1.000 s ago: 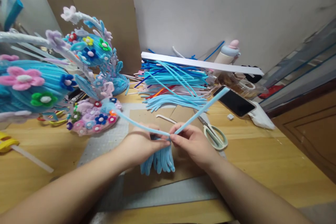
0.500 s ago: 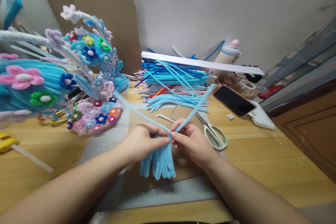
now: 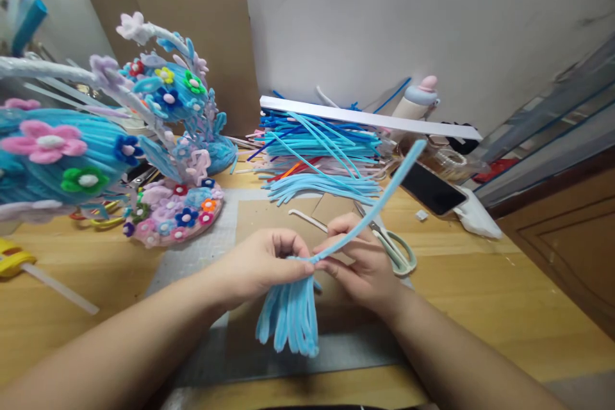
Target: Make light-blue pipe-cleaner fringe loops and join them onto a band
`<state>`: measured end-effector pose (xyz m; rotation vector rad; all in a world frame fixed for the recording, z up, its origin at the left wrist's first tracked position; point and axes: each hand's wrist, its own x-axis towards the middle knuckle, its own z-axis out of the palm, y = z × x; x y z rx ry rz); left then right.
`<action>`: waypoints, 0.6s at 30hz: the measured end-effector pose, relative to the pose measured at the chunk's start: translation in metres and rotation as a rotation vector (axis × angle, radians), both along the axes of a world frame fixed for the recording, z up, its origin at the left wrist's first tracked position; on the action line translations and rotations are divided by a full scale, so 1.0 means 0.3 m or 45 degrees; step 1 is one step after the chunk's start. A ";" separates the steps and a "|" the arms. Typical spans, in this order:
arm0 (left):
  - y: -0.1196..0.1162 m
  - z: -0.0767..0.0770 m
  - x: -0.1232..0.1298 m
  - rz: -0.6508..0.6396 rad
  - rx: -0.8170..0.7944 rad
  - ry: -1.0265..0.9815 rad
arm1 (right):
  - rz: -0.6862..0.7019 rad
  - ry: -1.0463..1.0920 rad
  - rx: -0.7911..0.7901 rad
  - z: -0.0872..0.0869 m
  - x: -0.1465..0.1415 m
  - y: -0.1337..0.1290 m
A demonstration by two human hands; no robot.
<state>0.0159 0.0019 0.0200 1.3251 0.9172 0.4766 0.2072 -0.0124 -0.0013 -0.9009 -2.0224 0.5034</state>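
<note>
A bundle of light blue pipe cleaners (image 3: 291, 317) hangs from my left hand (image 3: 269, 262), whose thumb and fingers pinch it at the top. One long light blue pipe cleaner (image 3: 379, 205) leads from the top of the bundle up to the right. My right hand (image 3: 360, 266) is closed at its base, thumb and fingertips by the bundle's top and nearly touching the left thumb. Its other end is mostly hidden; a short blue tip shows below the right fingertips. Beneath the hands lies a piece of brown cardboard (image 3: 259, 218) on a grey cutting mat (image 3: 336, 355).
Scissors (image 3: 401, 253) lie right of my right hand, near a phone (image 3: 432, 187). Behind are piles of pipe cleaners (image 3: 317, 141) under a white strip (image 3: 365, 118). Flower-covered pipe cleaner ornaments (image 3: 175, 211) stand at left, with a yellow glue gun (image 3: 14, 261) before them.
The pipe cleaner end that pointed up-left has gone from there; the one on the right reaches higher and further right. Both hands and the bundle have moved slightly down.
</note>
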 end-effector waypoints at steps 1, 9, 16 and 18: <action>-0.005 0.003 0.003 0.030 0.074 0.054 | -0.030 -0.005 -0.004 0.004 -0.005 -0.006; -0.063 0.015 0.031 0.249 1.145 0.605 | -0.175 0.266 -0.791 0.022 -0.047 -0.059; -0.064 -0.024 0.027 0.177 1.636 0.790 | 0.343 1.187 -1.868 0.035 -0.067 -0.051; -0.051 -0.022 0.026 0.206 1.473 0.741 | 0.311 1.082 -1.664 0.036 -0.061 -0.046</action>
